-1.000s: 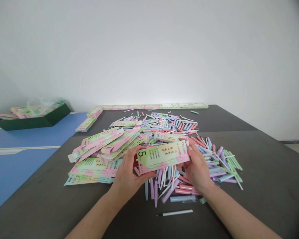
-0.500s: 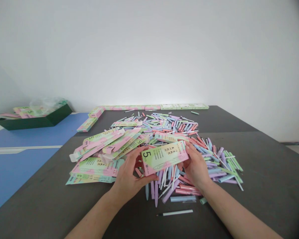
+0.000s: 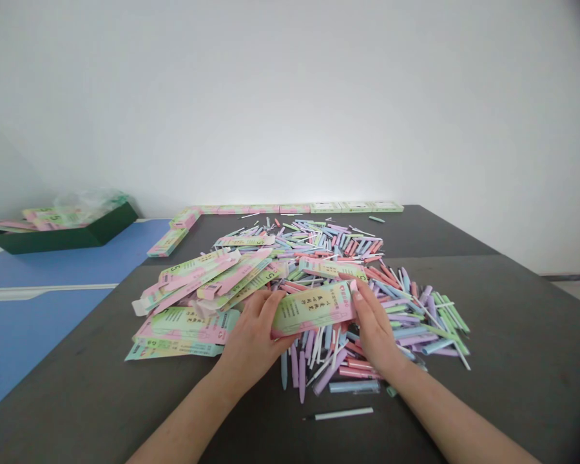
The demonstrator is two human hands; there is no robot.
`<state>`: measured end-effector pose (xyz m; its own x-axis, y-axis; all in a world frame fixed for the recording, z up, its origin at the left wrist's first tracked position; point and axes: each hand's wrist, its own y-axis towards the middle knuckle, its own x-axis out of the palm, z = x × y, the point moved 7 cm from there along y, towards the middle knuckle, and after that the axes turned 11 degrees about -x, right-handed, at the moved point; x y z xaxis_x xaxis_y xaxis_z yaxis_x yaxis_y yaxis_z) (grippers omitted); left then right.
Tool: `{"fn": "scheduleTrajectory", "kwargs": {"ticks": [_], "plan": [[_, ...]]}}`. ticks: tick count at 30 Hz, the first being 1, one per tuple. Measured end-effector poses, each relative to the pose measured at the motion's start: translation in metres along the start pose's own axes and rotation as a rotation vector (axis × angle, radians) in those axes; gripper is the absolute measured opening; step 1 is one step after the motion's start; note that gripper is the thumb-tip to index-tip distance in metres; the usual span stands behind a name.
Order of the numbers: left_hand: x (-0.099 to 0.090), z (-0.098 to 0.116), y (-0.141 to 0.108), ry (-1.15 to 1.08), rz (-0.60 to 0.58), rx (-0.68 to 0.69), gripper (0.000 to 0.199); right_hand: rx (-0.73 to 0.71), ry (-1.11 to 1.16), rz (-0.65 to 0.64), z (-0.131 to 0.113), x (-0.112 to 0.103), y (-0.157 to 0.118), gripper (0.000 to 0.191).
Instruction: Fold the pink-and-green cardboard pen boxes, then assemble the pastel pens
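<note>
A green and pink pen box (image 3: 315,308) is held up over the pile of pens, its printed face towards me. My left hand (image 3: 254,332) grips its left end, thumb below and fingers behind. At the other end, my right hand (image 3: 377,328) has its fingers pressed to the box's edge, where a small pink flap (image 3: 353,287) shows. Beneath and around the box lie loose pens and pen parts (image 3: 319,361) in purple, blue, pink, green and white. Left of my left hand are several flat or partly opened pen boxes (image 3: 188,322), heaped on one another.
Along the dark table's (image 3: 512,361) far edge runs a row of pen boxes (image 3: 263,209), turning down its left side. A green tray (image 3: 53,240) with boxes and clear plastic stands on a blue surface (image 3: 53,335) at left. One white refill (image 3: 341,414) lies near me.
The box has moved slightly down and left, its left end now more covered by my left hand. My right fingers have shifted onto its right end.
</note>
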<state>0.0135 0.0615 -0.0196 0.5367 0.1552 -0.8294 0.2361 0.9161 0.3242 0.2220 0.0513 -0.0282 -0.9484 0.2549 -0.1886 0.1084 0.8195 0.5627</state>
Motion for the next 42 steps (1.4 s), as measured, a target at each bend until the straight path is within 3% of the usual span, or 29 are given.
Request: {"fn": "scheduleTrajectory", "kwargs": {"ticks": [7, 12, 17, 23, 31, 37, 42], "plan": [[-0.002, -0.002, 0.001, 0.005, 0.032, -0.019, 0.056, 0.151, 0.237, -0.023, 0.011, 0.009, -0.005, 0.026], [-0.005, 0.001, 0.0, 0.025, 0.065, 0.049, 0.057, 0.147, 0.169, -0.005, 0.01, 0.007, -0.003, 0.02], [-0.004, 0.003, -0.002, 0.075, 0.068, 0.096, 0.057, 0.178, 0.106, 0.029, 0.013, 0.002, -0.003, 0.032], [-0.002, 0.001, -0.001, 0.062, 0.021, 0.08, 0.053, 0.211, 0.071, 0.026, 0.021, -0.002, 0.0, 0.033], [-0.002, -0.006, 0.003, -0.037, -0.008, -0.017, 0.056, 0.375, 0.42, 0.003, 0.031, 0.009, 0.005, 0.027], [0.004, -0.009, 0.003, -0.008, -0.045, -0.112, 0.057, 0.554, 0.78, 0.124, 0.047, 0.022, -0.001, 0.03], [0.013, -0.013, 0.001, 0.051, -0.073, -0.223, 0.064, 0.505, 0.746, -0.055, 0.036, 0.043, -0.011, 0.032]]}}
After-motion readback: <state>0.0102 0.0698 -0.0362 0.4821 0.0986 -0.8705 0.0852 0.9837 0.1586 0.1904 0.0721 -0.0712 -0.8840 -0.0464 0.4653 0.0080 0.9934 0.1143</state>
